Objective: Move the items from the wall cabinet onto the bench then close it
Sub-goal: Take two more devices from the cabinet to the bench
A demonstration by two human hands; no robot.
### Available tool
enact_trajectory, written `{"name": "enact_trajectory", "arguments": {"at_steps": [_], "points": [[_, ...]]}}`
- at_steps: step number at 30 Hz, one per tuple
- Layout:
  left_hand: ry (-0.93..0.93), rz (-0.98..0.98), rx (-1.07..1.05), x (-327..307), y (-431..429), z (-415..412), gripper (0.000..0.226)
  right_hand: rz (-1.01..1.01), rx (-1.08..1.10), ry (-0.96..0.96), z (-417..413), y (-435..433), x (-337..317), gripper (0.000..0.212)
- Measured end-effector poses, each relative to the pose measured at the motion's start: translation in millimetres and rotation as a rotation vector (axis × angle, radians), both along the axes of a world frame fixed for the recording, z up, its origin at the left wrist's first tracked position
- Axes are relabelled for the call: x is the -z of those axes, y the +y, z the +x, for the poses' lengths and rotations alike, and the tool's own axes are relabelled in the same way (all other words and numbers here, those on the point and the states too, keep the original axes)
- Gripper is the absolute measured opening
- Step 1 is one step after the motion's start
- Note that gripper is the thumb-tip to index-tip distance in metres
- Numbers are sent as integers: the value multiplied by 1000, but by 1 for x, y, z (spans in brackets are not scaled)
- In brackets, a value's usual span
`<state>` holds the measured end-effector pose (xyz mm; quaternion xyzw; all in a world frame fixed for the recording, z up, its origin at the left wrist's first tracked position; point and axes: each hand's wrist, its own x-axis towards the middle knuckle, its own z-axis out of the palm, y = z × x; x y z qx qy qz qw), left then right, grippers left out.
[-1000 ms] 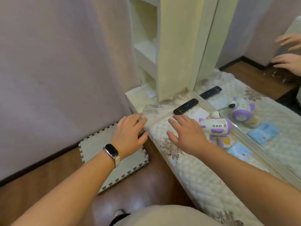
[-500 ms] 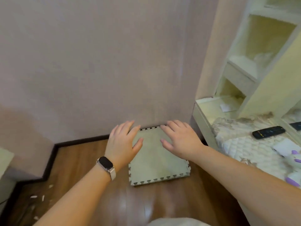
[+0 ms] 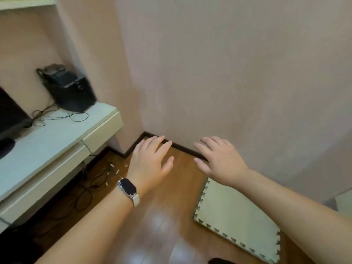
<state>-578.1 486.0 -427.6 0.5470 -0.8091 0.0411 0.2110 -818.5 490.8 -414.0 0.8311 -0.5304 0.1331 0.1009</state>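
Observation:
My left hand (image 3: 150, 161), with a dark smartwatch on a pale strap at the wrist, floats palm down over the wooden floor, fingers spread and holding nothing. My right hand (image 3: 219, 159) hovers beside it near the dark skirting board, also spread and holding nothing. The wall cabinet, the bench and the items are all out of view; only a plain pink wall faces me.
A white desk (image 3: 57, 141) with drawers stands at the left, carrying a black box-shaped device (image 3: 70, 88), cables and the corner of a dark screen (image 3: 9, 115). Cables lie on the floor under it. A pale foam puzzle mat (image 3: 236, 220) lies at the lower right.
My view has swung left, away from the quilted bench and the open cabinet, to the wall corner and a white desk. Both hands stayed spread and holding nothing.

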Motion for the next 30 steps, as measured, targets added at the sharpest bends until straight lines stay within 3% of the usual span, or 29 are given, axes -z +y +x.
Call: {"name": "enact_trajectory", "arguments": {"at_steps": [10, 16, 22, 30], "points": [[-62, 27, -318, -16, -16, 88, 46, -28, -324, -69, 106, -101, -5, 49], [-139, 47, -472, -34, -83, 109, 49, 10, -455, -106, 141, -200, -7, 48], [-164, 8, -579, -69, -166, 125, 49, -24, -564, -132, 159, -299, -42, 49], [-225, -102, -715, -116, -206, 151, 45, -66, -678, -171, 200, -375, -87, 52]]}}
